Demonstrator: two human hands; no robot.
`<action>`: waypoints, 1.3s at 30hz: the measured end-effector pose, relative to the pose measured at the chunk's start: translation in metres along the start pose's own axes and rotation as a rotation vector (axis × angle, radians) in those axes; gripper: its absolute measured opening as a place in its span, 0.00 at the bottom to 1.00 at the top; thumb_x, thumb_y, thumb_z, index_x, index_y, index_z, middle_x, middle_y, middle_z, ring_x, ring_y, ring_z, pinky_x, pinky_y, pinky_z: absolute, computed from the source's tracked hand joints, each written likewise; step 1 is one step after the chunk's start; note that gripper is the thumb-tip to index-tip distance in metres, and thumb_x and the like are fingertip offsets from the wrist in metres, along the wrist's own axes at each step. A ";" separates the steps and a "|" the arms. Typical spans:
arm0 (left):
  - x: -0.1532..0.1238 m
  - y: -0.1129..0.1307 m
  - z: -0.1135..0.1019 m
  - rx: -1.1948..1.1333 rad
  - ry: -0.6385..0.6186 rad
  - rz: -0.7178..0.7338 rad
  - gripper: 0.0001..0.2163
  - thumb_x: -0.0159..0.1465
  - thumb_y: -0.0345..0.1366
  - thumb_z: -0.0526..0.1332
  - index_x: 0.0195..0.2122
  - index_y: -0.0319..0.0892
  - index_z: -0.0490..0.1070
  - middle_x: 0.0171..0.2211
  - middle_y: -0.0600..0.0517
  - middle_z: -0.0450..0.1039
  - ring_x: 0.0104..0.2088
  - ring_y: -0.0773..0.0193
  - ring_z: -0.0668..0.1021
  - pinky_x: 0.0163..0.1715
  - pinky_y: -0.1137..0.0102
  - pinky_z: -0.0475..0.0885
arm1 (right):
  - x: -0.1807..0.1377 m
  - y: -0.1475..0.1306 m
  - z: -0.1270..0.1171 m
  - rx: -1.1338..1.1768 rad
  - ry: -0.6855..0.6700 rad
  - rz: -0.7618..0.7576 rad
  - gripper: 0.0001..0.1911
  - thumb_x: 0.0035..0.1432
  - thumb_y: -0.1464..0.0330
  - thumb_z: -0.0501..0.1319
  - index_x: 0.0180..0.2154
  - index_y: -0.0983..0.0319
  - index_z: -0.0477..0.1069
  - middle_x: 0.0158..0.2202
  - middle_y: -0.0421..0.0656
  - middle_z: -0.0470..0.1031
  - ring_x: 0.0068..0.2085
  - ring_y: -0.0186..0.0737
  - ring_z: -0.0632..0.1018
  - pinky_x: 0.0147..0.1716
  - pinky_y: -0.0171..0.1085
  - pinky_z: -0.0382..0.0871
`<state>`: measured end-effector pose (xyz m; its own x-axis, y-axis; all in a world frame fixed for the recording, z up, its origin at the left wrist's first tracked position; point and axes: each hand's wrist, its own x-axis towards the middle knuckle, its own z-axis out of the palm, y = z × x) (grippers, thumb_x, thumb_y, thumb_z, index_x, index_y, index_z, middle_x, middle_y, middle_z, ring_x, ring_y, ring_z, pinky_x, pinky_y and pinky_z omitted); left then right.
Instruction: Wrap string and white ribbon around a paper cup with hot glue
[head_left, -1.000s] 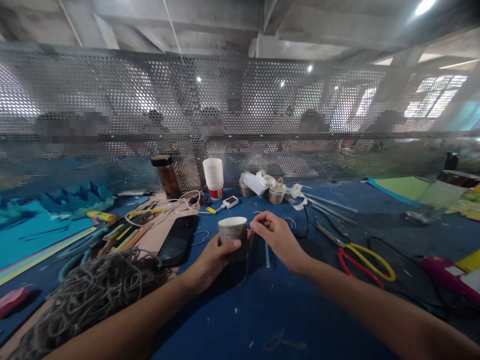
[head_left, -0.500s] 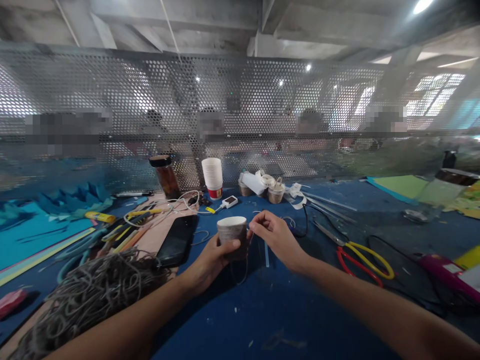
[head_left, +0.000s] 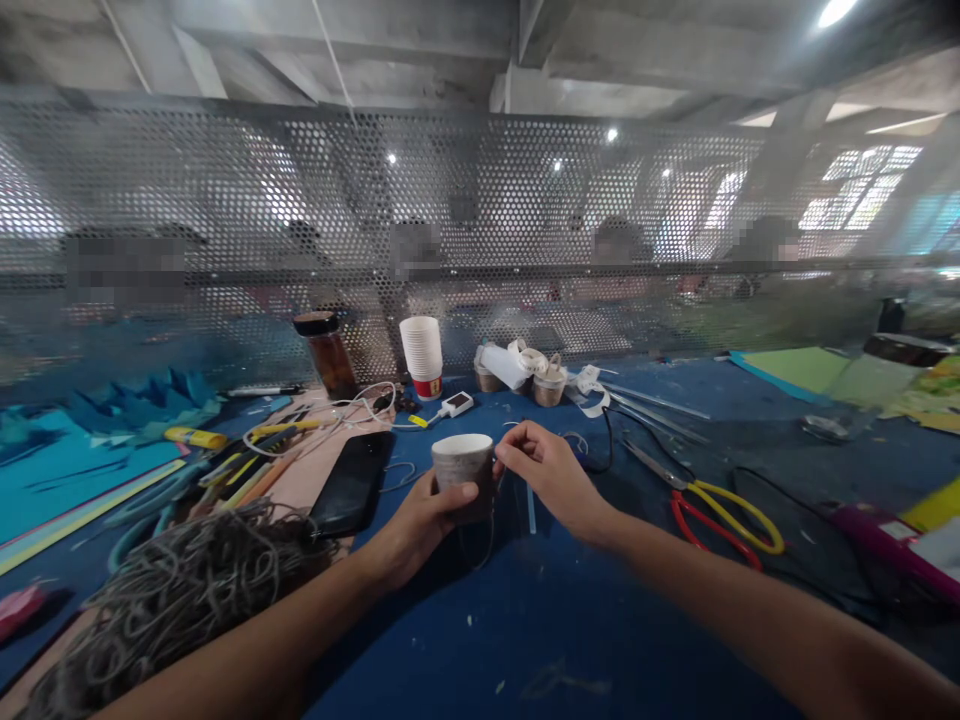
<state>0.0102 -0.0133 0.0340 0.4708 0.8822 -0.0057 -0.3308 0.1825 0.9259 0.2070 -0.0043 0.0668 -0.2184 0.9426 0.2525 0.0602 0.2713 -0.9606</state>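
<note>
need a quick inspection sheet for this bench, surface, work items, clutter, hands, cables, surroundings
Surface: blue tabletop, small pale flecks on it.
Work items: grey-brown cup with white interior, held roughly upright; thin cord looping below it.
Clutter: tangled grey cord heap, smartphone, paper cup stack, scissors with red and yellow handles.
Hands: left hand grips the cup; right hand has fingertips by its right side, contact unclear.
Cables: white cable beyond the smartphone; black cable near the scissors.
Surroundings: perforated screen behind; beyond it, blurred.
</note>
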 end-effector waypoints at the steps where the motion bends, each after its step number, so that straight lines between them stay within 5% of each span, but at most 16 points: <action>1: 0.000 0.000 0.000 0.001 -0.008 0.001 0.19 0.62 0.38 0.70 0.53 0.40 0.76 0.50 0.42 0.77 0.47 0.54 0.77 0.49 0.62 0.72 | 0.000 -0.001 0.000 -0.001 0.001 0.004 0.06 0.64 0.65 0.63 0.34 0.59 0.70 0.31 0.40 0.79 0.35 0.38 0.80 0.41 0.41 0.73; 39: -0.003 0.006 -0.003 -0.008 -0.055 -0.048 0.23 0.60 0.40 0.70 0.57 0.42 0.74 0.53 0.41 0.77 0.50 0.50 0.79 0.52 0.59 0.74 | 0.002 0.004 0.001 0.101 0.011 0.074 0.07 0.63 0.64 0.63 0.33 0.60 0.71 0.29 0.39 0.78 0.33 0.38 0.80 0.38 0.38 0.72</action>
<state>0.0048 -0.0138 0.0381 0.5306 0.8471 -0.0293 -0.3131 0.2280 0.9220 0.2057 -0.0019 0.0635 -0.2062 0.9616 0.1813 -0.0227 0.1805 -0.9833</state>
